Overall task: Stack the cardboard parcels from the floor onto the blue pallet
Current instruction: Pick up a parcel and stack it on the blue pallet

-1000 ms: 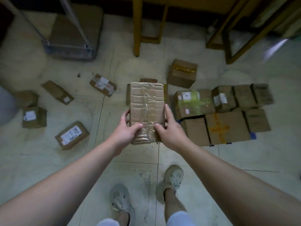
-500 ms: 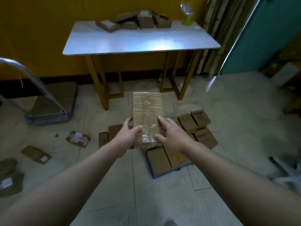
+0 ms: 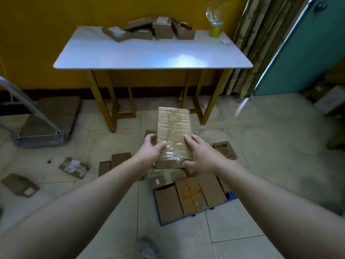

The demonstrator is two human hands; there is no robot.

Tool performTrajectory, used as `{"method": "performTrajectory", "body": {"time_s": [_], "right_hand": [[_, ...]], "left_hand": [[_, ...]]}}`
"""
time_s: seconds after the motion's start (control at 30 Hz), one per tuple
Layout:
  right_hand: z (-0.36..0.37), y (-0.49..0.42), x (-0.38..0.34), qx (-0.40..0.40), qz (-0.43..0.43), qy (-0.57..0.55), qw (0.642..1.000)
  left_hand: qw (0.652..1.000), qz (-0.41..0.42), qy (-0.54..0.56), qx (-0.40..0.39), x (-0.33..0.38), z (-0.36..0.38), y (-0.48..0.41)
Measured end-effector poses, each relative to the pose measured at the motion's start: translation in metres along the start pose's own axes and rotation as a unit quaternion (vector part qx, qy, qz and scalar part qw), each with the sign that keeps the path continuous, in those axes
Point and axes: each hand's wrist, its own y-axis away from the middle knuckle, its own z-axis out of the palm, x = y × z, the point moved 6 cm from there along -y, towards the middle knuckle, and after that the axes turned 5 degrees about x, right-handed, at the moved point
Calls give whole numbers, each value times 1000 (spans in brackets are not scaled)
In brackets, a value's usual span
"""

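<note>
I hold a flat cardboard parcel [image 3: 173, 131] wrapped in clear tape, out in front of me above the pallet. My left hand [image 3: 151, 150] grips its near left edge, thumb on top. My right hand [image 3: 199, 156] holds its near right side with fingers spread on the top face and thumb at the near edge. Below lies the blue pallet [image 3: 231, 197], only its blue rim showing, covered by several brown parcels [image 3: 192, 197]. More parcels lie on the floor: a labelled one [image 3: 74, 167] at left, another [image 3: 19, 185] at far left, one [image 3: 225, 150] at right.
A white-topped table [image 3: 149, 53] with yellow legs stands against the yellow wall ahead, carrying several parcels [image 3: 162, 28] and a bottle [image 3: 215, 17]. A platform trolley [image 3: 46, 124] stands at left. A teal door [image 3: 308, 49] and curtain are at right. Flat cardboard pieces [image 3: 115, 161] lie left of the pallet.
The view has swung up from the floor to the table and wall. The pallet now lies right below my hands, and the parcel sits over its far end.
</note>
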Motion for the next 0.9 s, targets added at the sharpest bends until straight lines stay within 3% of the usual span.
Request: {"method": "performTrajectory", "body": {"time_s": [0.17,0.33,0.6,0.9], "right_hand": [[19,-68,29,-1,0,58,998],[81,-141,83,-62,-12,74,995],[233,-261,196,-146,-89,152,973],[347,-297,294,-195,-73,191,959]], "left_hand": [[999,-1,-49,1,-7,16,-68],[993,-37,-90,63,-50,31,-146],[967,-115,-139,182,-210,71,-281],[968,-171,-130,130,-334,127,-360]]}}
